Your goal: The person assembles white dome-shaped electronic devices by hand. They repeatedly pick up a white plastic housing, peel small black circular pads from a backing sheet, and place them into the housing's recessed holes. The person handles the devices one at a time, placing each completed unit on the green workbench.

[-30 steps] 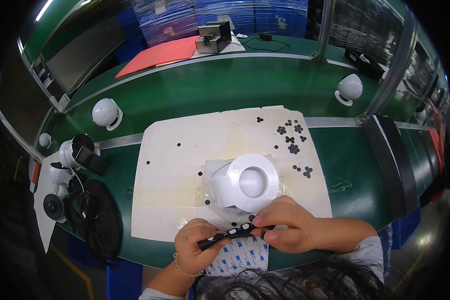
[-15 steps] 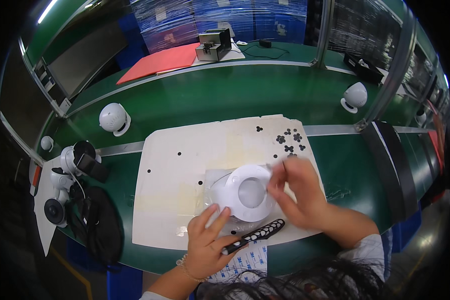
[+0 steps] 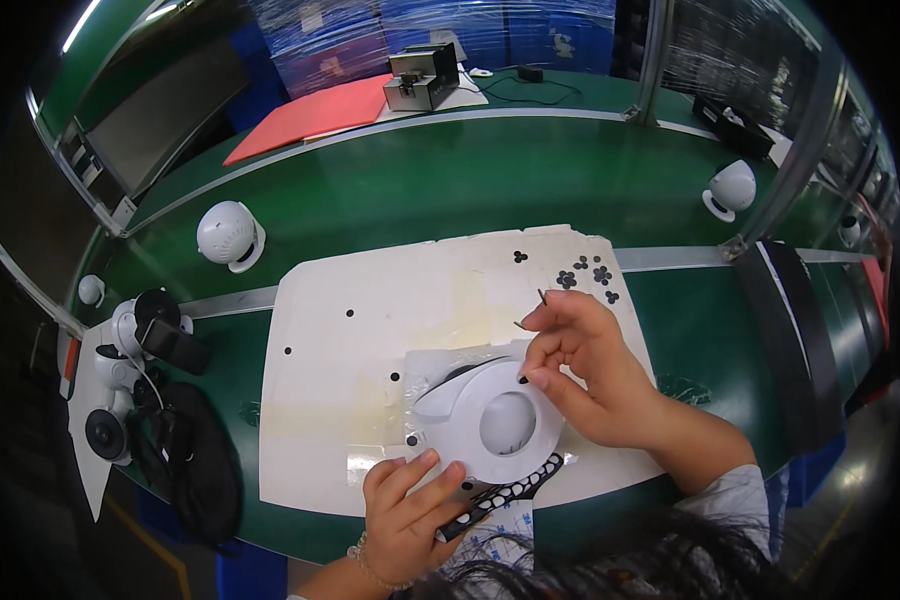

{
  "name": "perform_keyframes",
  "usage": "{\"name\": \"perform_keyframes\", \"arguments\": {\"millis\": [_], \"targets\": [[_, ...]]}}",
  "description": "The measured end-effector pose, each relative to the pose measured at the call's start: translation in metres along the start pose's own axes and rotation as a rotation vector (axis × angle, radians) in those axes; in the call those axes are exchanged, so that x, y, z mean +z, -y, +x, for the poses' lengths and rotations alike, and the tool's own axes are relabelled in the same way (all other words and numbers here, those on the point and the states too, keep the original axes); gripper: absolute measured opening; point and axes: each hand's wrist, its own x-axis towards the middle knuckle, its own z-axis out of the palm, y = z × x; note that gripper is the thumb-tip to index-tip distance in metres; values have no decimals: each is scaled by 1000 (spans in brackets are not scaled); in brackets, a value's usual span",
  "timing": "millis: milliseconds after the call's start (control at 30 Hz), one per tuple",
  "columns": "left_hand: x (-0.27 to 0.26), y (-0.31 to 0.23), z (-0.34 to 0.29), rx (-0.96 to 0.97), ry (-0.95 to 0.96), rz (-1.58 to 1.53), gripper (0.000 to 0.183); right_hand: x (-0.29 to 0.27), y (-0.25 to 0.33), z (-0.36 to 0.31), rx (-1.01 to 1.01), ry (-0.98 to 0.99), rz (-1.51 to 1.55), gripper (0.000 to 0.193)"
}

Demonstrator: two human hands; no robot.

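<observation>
My left hand [image 3: 407, 520] presses its fingertips on the lower left rim of a white ring-shaped plastic part [image 3: 452, 437] with a round opening. Tucked in the lower fingers of that hand is a black strip [image 3: 515, 489] with rows of white round spots. My right hand [image 3: 595, 370] is raised over the ring's right side, thumb and index finger pinching a small round black pad [image 3: 522, 379]. Thin dark pieces [image 3: 542, 297] stick to its other fingertips. Beneath the ring lies a clear plastic bag [image 3: 425, 372] on a cream board [image 3: 320, 400].
Several black pads [image 3: 567, 280] are scattered on the board. White camera-like devices stand at far left [image 3: 228, 235] and far right [image 3: 732, 187]. At left lie more devices [image 3: 115, 435] and a black pouch [image 3: 195, 455]. A long black piece [image 3: 795, 340] lies at right. Metal posts [image 3: 653, 60] rise behind.
My right hand has risen from the ring's side and now pinches a small black pad. The ring, the board and my left hand sit slightly lower in the picture.
</observation>
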Motion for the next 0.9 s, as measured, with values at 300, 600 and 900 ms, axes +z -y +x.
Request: {"name": "perform_keyframes", "arguments": {"millis": [300, 600, 900], "targets": [[-3, -3, 2, -15, 26, 12, 20, 0, 0, -2, -28, -9, -72, 58], [1, -2, 2, -9, -24, -9, 17, -1, 23, -2, -425, 75, -824, 57], [-2, -3, 3, -14, 12, -36, 19, 21, 15, 14, -25, 98, -245, 64]]}}
